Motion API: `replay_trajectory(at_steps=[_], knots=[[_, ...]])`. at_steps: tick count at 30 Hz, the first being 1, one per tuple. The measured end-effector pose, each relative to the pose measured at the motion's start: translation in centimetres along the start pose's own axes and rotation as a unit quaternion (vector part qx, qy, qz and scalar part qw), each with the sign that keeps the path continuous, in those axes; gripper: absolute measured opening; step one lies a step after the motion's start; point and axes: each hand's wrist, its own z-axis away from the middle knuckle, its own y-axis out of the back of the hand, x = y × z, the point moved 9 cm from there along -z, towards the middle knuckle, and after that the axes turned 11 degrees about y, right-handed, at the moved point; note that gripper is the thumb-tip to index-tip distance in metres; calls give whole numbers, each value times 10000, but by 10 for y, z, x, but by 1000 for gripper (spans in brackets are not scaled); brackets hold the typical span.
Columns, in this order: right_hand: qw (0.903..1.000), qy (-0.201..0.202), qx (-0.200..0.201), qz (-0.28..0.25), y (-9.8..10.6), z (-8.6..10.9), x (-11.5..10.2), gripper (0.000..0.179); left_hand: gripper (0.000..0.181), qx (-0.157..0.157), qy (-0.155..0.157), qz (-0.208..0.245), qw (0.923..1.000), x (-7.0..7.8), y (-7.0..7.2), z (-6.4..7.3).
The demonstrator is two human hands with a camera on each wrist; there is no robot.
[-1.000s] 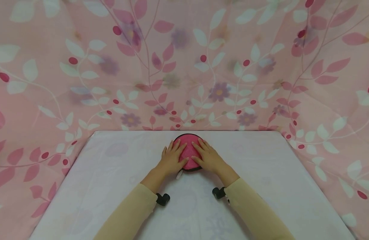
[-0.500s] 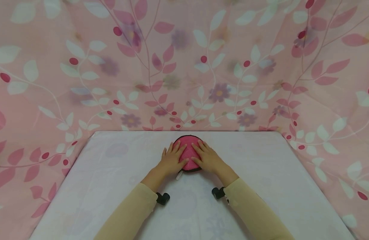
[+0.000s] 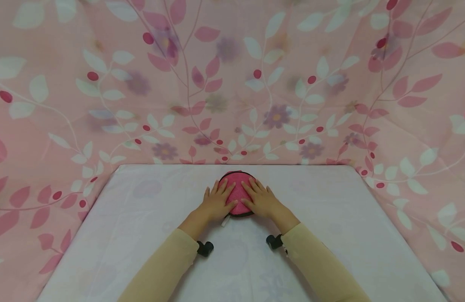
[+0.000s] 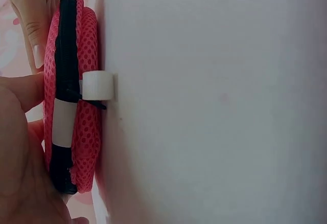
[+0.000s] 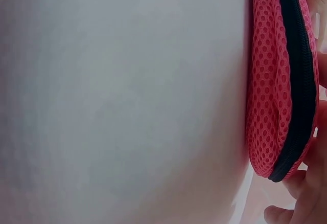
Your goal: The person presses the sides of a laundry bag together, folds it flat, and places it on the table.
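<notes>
A round pink mesh zip pouch [image 3: 239, 193] with a black zipper edge lies near the far edge of the table. My left hand [image 3: 216, 203] rests on its left side, fingers spread and mostly straight over the top. On the right side my right hand [image 3: 265, 202] lies the same way, the thumbs close together near the middle. In the left wrist view the black zipper band [image 4: 66, 55] runs round the side, with a white tag [image 4: 97, 85] sticking out near it. The right wrist view shows the pouch's mesh underside [image 5: 264, 91] against the table.
The table [image 3: 149, 247] is covered with a pale cloth. Behind it and at both sides hangs a pink floral curtain [image 3: 232, 84]. A small black wrist camera [image 3: 205, 248] sits at the left cuff, another black camera [image 3: 273, 242] at the right cuff.
The pouch's top has shifted slightly toward me under the hands, and a sliver of pink now shows behind its far rim. Both hands keep nearly the same place.
</notes>
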Motion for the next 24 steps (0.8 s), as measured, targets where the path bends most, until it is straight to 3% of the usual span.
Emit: replay_trajectory(at_steps=[13,24], knots=[[9993,-17,-195,-329,-5,-1,-2,67,69,-330,66,-29,9994,-3,-6,-1],[9980,-197,-451,-408,-9,-1,2,70,68,-312,52,-100,9994,0,-5,2]])
